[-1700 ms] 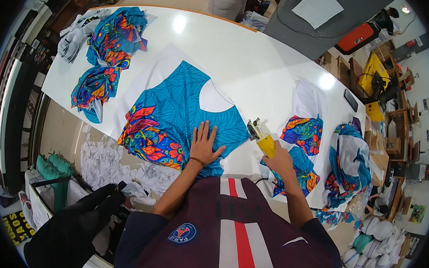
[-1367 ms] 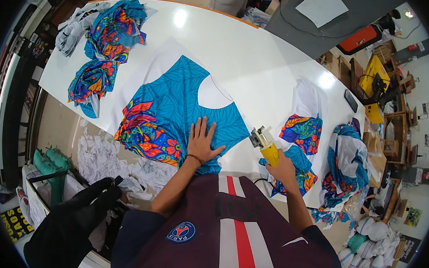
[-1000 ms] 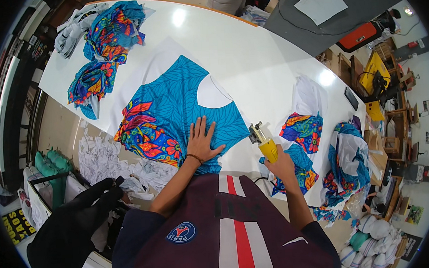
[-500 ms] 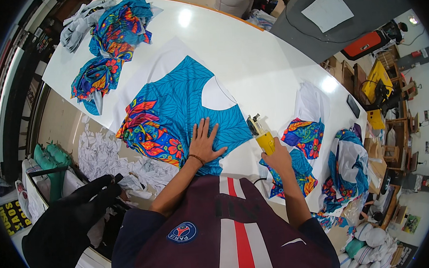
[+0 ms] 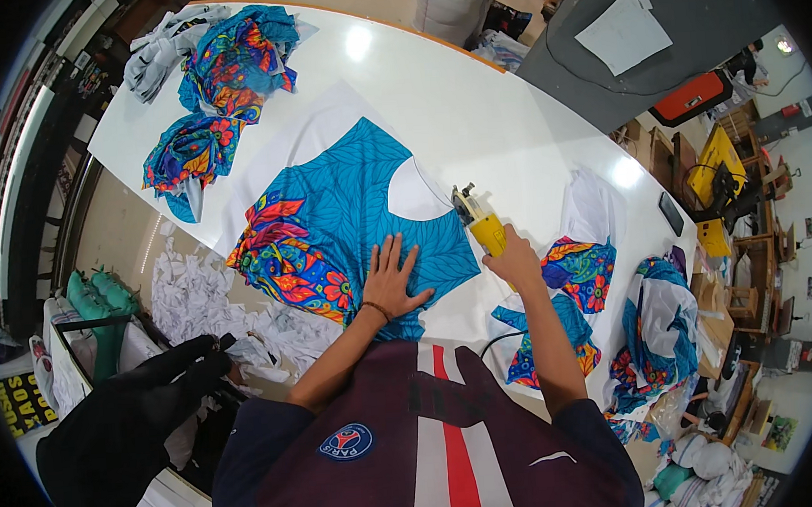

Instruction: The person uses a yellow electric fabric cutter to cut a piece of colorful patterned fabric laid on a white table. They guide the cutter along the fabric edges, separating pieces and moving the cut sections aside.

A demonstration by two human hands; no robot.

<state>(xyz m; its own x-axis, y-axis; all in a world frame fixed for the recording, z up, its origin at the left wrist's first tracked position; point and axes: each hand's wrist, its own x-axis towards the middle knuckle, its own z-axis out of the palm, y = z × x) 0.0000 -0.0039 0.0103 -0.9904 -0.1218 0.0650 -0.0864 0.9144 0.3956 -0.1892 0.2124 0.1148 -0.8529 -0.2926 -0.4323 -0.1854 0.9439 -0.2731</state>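
Where my left hand lies: flat on the teal panel (image 5: 327, 184), palm down, fingers spread and empty; that's my left hand (image 5: 391, 278), with a dark bracelet (image 5: 376, 309) at the wrist.
What my right hand grips: the right hand (image 5: 513, 258) is closed around the yellow hand tool (image 5: 489, 235), its metal head pointing away from me, beside the panel's right edge near the curved white neckline; I cannot tell whether it touches the cloth.
Teal panel: spread out in front of me on the white table (image 5: 472, 110), leaf-patterned, with red, orange and blue florals toward its left end and a white layer showing along its far side.
Black cord: a loop of it (image 5: 499, 338) shows left of my right forearm.
Right of me: a floral piece (image 5: 582, 266) with white cloth beyond it, another teal floral piece (image 5: 564, 332) nearer, then a crumpled bundle (image 5: 654, 331) and a dark phone (image 5: 670, 213) near the table's edge.
Far left of the table: a bright floral heap (image 5: 236, 64) beside grey cloth (image 5: 171, 54), with a smaller printed bundle (image 5: 191, 155) just nearer me.
Floor at left: white scraps (image 5: 195, 294) in a loose pile.
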